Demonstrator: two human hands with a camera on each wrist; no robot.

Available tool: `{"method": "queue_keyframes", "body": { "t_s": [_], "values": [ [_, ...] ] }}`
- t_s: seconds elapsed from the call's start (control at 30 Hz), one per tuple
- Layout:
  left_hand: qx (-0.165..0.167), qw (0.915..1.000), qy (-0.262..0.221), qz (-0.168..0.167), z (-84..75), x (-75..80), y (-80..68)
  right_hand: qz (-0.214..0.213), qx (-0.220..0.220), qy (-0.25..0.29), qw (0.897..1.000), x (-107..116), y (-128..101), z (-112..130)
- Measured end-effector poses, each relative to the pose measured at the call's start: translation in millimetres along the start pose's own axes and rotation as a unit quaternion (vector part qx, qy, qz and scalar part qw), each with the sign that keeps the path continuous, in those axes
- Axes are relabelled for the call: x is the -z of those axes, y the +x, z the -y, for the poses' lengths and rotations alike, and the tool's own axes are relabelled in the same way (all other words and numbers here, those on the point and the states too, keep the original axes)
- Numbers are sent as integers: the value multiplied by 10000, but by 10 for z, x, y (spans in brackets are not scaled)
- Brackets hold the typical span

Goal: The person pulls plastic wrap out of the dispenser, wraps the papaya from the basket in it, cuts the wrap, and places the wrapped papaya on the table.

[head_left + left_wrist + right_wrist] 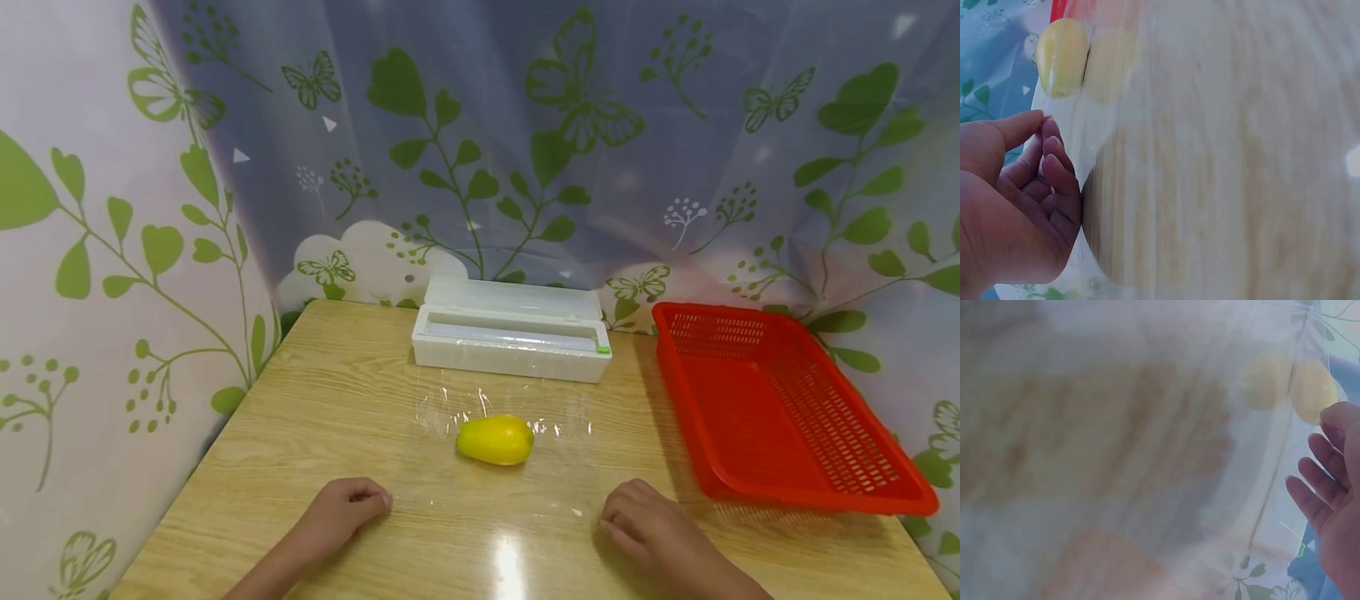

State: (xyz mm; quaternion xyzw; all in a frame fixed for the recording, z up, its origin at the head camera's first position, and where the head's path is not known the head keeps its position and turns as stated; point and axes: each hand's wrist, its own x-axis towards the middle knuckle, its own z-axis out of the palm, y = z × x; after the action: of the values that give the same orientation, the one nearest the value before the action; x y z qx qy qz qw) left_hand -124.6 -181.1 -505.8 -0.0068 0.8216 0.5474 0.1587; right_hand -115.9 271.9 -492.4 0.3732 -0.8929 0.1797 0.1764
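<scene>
A clear sheet of plastic wrap lies over the wooden table, drawn out in front of a white wrap dispenser. A smooth yellow fruit, papaya-shaped and greenish at its narrow end, rests on its side on the sheet. At the sheet's front left corner, my left hand pinches the wrap between thumb and forefinger, the other fingers curled. Thumb and forefinger of my right hand meet on the front right corner, and the right wrist view shows its other fingers loosely spread. The thin film is hard to make out at the fingertips.
The dispenser's lid stands raised at the back, with a roll inside and a small green piece at its right end. A red plastic basket occupies the right side. A leaf-patterned curtain borders the table's far and left sides.
</scene>
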Motion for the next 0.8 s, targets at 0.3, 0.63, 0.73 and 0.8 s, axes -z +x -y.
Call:
{"method": "queue_keyframes", "body": {
  "t_s": [0.3, 0.63, 0.73, 0.8],
  "values": [
    [-71, 9988, -361, 322, -33, 89, 89, -175, -105, -220, 9996, 96, 98, -36],
    [19, 9985, -525, 155, -199, 105, 151, -318, -378, -272, 9984, 293, 306, -88],
    [133, 9986, -500, 83, -252, 134, 165, -172, -543, -359, 9977, 347, 374, -95],
    [158, 9987, -482, 35, -275, 147, 188, -37, -707, -430, 9966, 383, 416, -93]
  ]
}}
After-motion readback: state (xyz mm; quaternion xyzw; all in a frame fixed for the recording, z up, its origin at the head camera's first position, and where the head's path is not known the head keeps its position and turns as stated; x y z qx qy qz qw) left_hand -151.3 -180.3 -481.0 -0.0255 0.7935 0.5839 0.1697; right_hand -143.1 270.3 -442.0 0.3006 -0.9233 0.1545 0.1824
